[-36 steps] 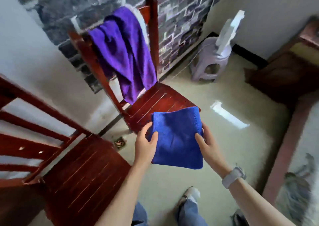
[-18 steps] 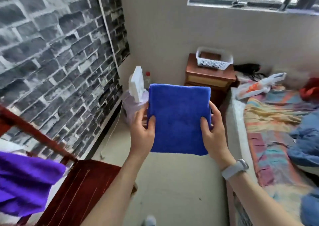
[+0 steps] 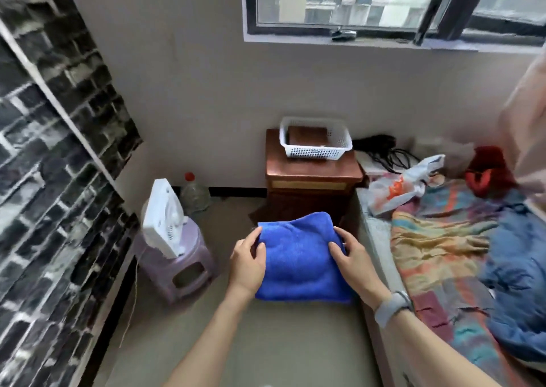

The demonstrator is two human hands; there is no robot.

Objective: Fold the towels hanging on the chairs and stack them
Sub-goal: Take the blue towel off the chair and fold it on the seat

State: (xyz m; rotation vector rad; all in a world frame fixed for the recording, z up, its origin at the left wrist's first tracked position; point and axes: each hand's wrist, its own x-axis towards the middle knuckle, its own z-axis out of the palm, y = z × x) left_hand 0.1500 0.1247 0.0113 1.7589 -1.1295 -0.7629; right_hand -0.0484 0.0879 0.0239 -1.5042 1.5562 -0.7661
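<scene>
Small bedroom: pale wall with a dark-framed window (image 3: 384, 5) at top, black brick-pattern wall (image 3: 53, 179) at left, beige floor (image 3: 280, 342) below. A bed (image 3: 461, 268) runs along the right side under a multicoloured striped cover, with a blue blanket (image 3: 520, 292), a red cloth (image 3: 487, 171) and a white-and-orange plastic bag (image 3: 404, 182) lying on it. At the bed's head, against the wall, stands a brown nightstand (image 3: 310, 179) carrying a white perforated basket (image 3: 314, 138). Left of it, a lilac plastic stool (image 3: 177, 265) bears a white fan (image 3: 165, 221) leaning tilted; a clear bottle (image 3: 193, 194) with a red cap stands on the floor behind the stool.

Towel (image 3: 298, 256): bright blue, plush pile, folded to a thick, roughly square pad with rounded corners and slight puckers across its face. It is held in the air at centre frame, above the floor, between stool and bed and in front of the nightstand, touching none of them.

Left hand (image 3: 246, 265) grips the towel's left edge, thumb on the top face, fingers (image 3: 251, 239) curled round the edge. Right hand (image 3: 351, 262) grips the right edge likewise, thumb on top, fingers (image 3: 344, 234) wrapped round the side. A grey watch (image 3: 393, 308) sits on the right wrist.

No legible brand, label or writing on any item; the bag's orange print is too blurred to read.
</scene>
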